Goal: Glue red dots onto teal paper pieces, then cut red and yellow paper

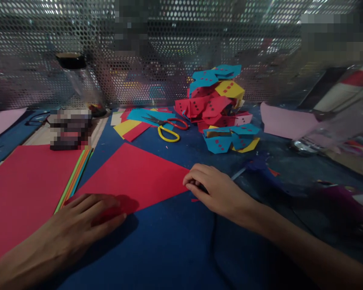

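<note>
A sheet of red paper (130,177) lies at a slant on the blue tabletop. My left hand (87,217) rests over its lower left part, palm down, fingers stretched out and apart. At the sheet's right end is my right hand (208,185), its fingers curled and thumb against them, closed on the paper's edge; the inside of the grip is hidden. Just beyond the sheet lie scissors (166,124) with one red and one yellow handle loop, blades apart. Under them are cut pieces of blue paper (147,116) and yellow paper (128,128).
Behind, folded paper shapes (211,106) with small marks are heaped against a perforated metal panel (157,44). A stack of red sheets (27,189) lies left, beside a dark-lidded clear jar (84,84). A blue glue gun (266,171) and pink paper (287,121) are right.
</note>
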A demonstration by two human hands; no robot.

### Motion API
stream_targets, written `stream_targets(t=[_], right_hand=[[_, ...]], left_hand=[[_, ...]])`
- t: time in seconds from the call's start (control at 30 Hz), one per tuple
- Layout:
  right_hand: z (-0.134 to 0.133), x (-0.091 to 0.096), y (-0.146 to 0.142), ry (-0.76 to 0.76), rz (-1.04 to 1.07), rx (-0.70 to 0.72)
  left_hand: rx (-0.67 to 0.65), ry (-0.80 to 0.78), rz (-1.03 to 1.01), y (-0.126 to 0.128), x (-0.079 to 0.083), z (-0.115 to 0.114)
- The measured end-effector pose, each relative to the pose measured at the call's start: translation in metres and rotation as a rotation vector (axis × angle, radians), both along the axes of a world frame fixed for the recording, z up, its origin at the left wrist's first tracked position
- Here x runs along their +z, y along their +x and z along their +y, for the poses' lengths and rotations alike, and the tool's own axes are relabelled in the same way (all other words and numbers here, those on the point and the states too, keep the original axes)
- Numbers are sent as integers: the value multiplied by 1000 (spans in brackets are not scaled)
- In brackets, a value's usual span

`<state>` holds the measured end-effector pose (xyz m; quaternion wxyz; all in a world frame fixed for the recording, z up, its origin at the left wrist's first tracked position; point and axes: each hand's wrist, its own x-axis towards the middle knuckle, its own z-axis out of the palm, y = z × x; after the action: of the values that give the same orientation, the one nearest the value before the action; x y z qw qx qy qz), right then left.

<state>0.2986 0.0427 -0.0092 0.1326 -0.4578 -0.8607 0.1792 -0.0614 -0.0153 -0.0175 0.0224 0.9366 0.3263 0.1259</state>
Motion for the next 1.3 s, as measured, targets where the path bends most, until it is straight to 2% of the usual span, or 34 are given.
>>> stream_targets(t=[0.17, 0.37, 0.47, 0.63, 0.9, 1.17, 1.3], right_hand=[[0, -1, 0, 9, 3, 1], [0, -1, 1, 35, 16, 20], [0, 0, 1, 29, 16, 14], [0, 2, 0, 29, 16, 8], [1, 0, 0, 46, 18, 5], [1, -1, 0, 46, 22, 12], [1, 0, 0, 45, 12, 11]], left_hand=[[-48, 23, 123, -17, -2, -1], [-55, 28, 131, -34, -7, -2], [-33, -15, 75, -34, -8, -7], [115, -40, -102, -33, -14, -19], [65, 11, -48, -46, -13, -21], [135, -52, -90, -49, -13, -28], [118, -17, -81, -50, -11, -29]])
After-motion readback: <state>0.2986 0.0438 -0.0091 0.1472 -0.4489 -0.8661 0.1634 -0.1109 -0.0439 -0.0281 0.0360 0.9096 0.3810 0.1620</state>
